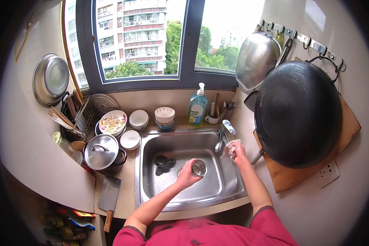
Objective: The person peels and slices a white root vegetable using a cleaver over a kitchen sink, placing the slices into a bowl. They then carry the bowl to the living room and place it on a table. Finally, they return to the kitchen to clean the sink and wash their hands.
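Observation:
My left hand (187,175) holds a small perforated metal strainer cup (200,168) over the stainless steel sink (184,196). On the right, my right hand (239,151) grips a crumpled pale cloth (229,148) beside the tap (219,143). In the basin's left part lies a heap of dark wet scraps (166,167), with a small round dark-centred piece (161,159) touching it. The sink drain is mostly hidden behind my left hand.
Left of the sink are a lidded pot (101,152), a cleaver (109,193), white bowls (130,140) and a bowl of nuts or beans (113,121). Behind it stands a dish soap bottle (198,107). A wok (298,113) hangs on the right before a wooden board (284,180).

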`<state>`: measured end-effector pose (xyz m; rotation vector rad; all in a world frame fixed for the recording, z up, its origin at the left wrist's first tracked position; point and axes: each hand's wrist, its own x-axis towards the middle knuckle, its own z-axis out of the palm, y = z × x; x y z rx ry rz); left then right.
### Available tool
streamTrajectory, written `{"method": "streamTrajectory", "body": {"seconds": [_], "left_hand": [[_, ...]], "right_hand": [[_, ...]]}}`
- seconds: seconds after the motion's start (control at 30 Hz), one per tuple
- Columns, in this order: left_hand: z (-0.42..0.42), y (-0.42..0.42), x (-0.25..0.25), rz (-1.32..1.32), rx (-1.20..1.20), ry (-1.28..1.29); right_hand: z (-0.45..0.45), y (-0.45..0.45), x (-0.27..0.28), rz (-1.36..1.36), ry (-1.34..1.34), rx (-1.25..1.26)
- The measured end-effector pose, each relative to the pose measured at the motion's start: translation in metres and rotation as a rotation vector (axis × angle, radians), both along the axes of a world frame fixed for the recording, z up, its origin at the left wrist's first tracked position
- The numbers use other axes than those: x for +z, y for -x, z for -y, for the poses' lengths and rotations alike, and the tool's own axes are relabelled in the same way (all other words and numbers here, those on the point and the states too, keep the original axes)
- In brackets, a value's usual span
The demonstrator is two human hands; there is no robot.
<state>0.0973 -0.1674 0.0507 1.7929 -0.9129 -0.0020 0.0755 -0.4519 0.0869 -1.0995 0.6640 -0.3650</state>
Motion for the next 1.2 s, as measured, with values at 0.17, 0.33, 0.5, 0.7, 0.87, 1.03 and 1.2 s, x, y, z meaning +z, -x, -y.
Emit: {"method": "streamTrajectory", "body": {"seconds": [0.17, 0.33, 0.5, 0.7, 0.87, 1.03, 1.2], "left_hand": [[0.059, -0.023, -0.024, -0.103, -0.029, 0.058], [0.1, -0.034, -0.036, -0.341, -0.047, 0.007], [0.125, -0.045, -0.058, -0.617, -0.076, 0.051], [0.114, -0.052, -0.079, -0.887, -0.152, 0.08], [0.071, -0.06, -0.084, -1.383, -0.503, 0.211], [0.06, -0.057, -0.087, -1.622, -0.289, 0.396], [0.048, -0.065, -0.103, -1.772, -0.234, 0.172]], "right_hand": [[0.048, -0.044, -0.013, -0.008, -0.082, -0.034], [0.056, -0.073, -0.016, 0.081, 0.054, -0.074], [0.041, -0.077, 0.013, 0.202, 0.164, -0.02], [0.001, -0.02, -0.041, -0.004, 0.277, 0.116], [-0.038, -0.015, -0.052, -0.447, 0.523, 0.967], [-0.062, -0.031, -0.077, 0.22, 1.279, 1.126], [-0.091, -0.031, -0.07, 0.069, 1.647, 1.143]]}}
